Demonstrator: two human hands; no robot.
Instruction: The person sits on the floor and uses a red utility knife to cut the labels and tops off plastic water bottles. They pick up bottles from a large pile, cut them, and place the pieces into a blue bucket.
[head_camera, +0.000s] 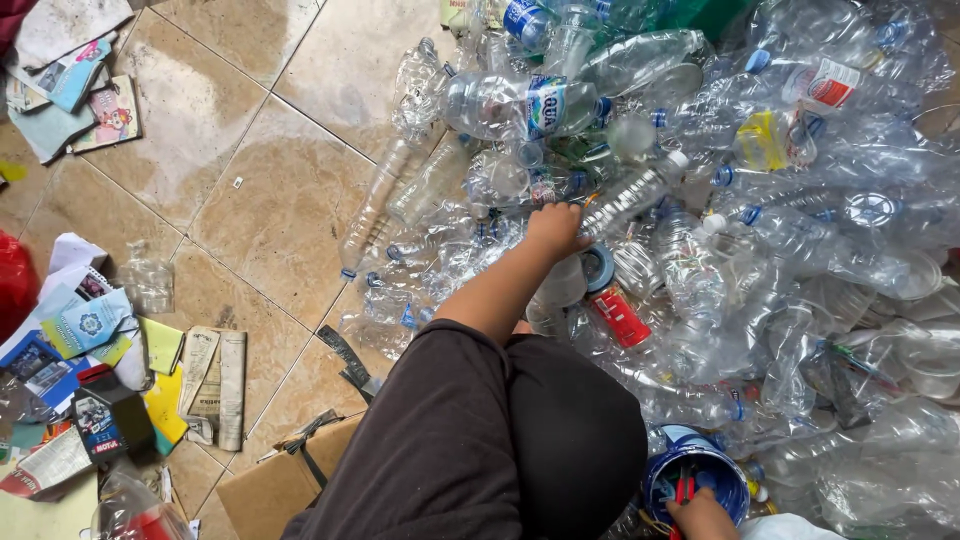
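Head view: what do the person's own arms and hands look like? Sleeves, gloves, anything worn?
Both hands are bare: no gloves, rings, watch or bands show. The left hand comes at the end of a forearm that is uncovered along all its visible length, with no sleeve on it. Of the right hand only the back and knuckles show at the bottom edge, also uncovered. The dark brown cloth below is clothing over the knees.

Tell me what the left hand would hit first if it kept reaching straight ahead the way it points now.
The left hand points up and right into the pile. First in line looks like the clear ribbed plastic bottle with a white cap, lying right at its fingertips. Depth is hard to judge, so contact may already exist.
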